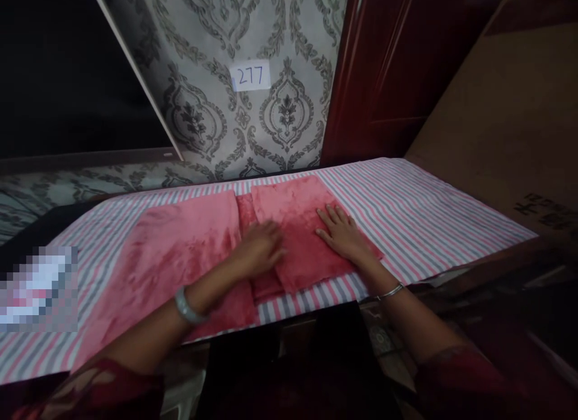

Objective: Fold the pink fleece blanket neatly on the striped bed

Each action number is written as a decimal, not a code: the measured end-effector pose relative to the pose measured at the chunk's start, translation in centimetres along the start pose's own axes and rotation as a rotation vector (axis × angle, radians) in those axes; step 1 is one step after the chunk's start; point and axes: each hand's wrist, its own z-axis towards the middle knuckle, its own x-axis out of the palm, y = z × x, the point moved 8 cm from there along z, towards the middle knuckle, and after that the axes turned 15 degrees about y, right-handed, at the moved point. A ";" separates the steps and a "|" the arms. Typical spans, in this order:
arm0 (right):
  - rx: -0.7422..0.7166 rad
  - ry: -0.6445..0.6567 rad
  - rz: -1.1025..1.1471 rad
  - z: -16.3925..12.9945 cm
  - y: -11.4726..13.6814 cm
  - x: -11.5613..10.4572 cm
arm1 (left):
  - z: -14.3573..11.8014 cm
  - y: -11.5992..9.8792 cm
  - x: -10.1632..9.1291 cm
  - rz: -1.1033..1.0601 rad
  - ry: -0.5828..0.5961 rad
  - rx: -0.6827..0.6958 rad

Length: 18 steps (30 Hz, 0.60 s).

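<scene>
Pink plush cloth (pixel 289 227) is lying half folded on striped table (pixel 406 209) | left hand (pixel 259 248) and right hand (pixel 341 230) are pressing flat, fingers spread, gripping nothing | left part is waiting unfolded

The left hand (pixel 259 248) lies palm down, fingers loosely curled and pointing toward two o'clock, its forearm running back toward seven o'clock. The right hand (pixel 341 232) lies flat, fingers spread toward eleven o'clock, its forearm running back toward five o'clock.

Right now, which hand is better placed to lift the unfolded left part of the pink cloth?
Left, probably. The left hand rests by the centre fold, next to that flat half of the pink cloth; the right hand lies flat on the folded side.
</scene>
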 end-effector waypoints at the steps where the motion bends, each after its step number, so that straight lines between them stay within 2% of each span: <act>1: 0.001 -0.002 -0.004 0.0 0.0 0.0 | -1.3 -1.8 0.5 -0.013 -0.006 0.083; 3: -0.002 -0.008 -0.012 0.0 0.1 0.1 | -3.5 -4.3 2.1 -0.025 -0.011 0.172; 6: -0.006 -0.012 0.002 0.1 0.0 0.0 | -5.4 -5.5 4.1 -0.004 -0.048 0.198; 9: -0.031 -0.040 0.053 0.0 -0.1 -0.3 | -5.7 -5.3 4.0 -0.008 -0.141 0.189; 11: -0.102 -0.139 0.112 -0.9 0.4 -1.2 | -5.5 -5.2 3.2 -0.064 -0.181 0.222; 14: -0.337 -0.368 0.280 -4.3 2.6 -3.0 | -5.1 -4.9 2.1 -0.200 -0.200 0.279; 16: -0.500 -0.464 0.387 -7.6 4.5 -3.5 | -4.8 -4.1 1.8 -0.302 -0.222 0.253; 18: -0.575 -0.533 0.427 -10.7 6.3 -3.6 | -4.6 -3.1 1.7 -0.393 -0.253 0.194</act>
